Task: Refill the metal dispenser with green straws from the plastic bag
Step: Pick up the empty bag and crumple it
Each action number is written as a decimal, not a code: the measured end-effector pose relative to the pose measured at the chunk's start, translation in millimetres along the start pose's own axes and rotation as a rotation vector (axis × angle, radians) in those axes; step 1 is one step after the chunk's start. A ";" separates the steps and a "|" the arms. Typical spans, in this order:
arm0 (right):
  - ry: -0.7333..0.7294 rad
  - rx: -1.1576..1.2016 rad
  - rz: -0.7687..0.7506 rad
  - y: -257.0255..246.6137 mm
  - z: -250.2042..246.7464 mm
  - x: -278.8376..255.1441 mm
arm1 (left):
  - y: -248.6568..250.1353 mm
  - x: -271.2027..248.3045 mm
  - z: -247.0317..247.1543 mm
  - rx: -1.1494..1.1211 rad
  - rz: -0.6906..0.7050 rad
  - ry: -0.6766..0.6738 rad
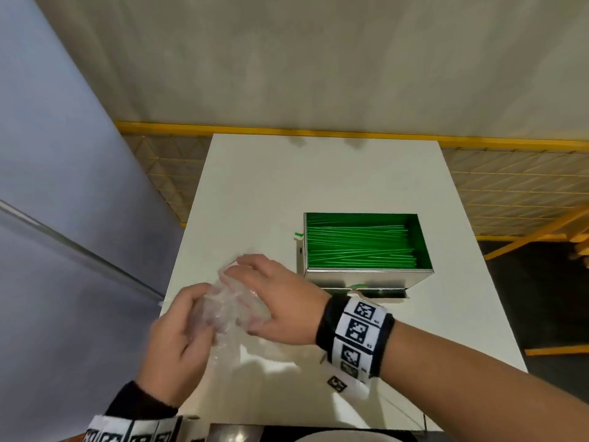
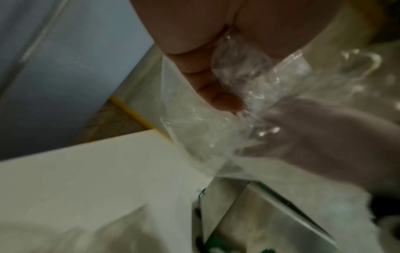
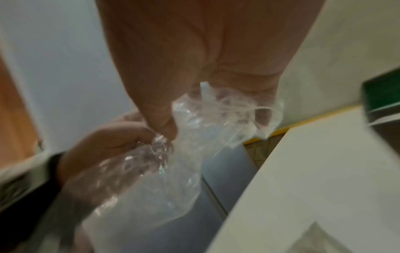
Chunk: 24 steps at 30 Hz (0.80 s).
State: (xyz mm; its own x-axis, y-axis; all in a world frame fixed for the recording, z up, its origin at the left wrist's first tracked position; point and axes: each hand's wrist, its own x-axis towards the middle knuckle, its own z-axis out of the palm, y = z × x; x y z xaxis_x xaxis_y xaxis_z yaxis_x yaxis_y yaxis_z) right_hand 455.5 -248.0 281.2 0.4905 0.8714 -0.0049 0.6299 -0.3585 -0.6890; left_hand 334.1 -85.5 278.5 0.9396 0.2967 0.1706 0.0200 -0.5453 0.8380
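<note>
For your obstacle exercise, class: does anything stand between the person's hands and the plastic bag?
Nothing visible does. The left hand and right hand both already grip the crumpled plastic bag directly. The metal dispenser stands apart to the right, open-topped, with green straws inside.

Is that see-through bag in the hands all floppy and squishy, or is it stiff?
Probably very floppy: the plastic bag is crumpled between the left hand and the right hand, full of wrinkles. It likely weighs almost nothing, since no straws show inside it. Its shiny film may be a bit slippery.
</note>
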 end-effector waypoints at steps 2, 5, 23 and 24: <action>0.069 0.282 0.107 -12.1 -2.5 21.2 | 24.5 4.1 -8.4 0.188 0.214 0.037; 0.035 0.704 0.306 -36.2 -13.3 39.6 | 23.5 8.2 -6.7 0.413 0.346 -0.040; -0.048 1.556 0.250 -54.6 -42.9 20.8 | 80.0 67.6 18.7 -0.405 0.174 0.381; -0.027 1.541 0.218 -53.3 -50.4 17.3 | 75.4 72.9 23.0 -0.273 0.219 0.310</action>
State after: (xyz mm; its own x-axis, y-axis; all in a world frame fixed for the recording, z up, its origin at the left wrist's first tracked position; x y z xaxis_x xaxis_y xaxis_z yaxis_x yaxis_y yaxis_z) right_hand 460.8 -230.7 354.4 0.4659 0.8616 -0.2015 -0.6625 0.1887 -0.7249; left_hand 412.0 -123.0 342.3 0.7644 0.4404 0.4709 -0.2972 -0.4074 0.8635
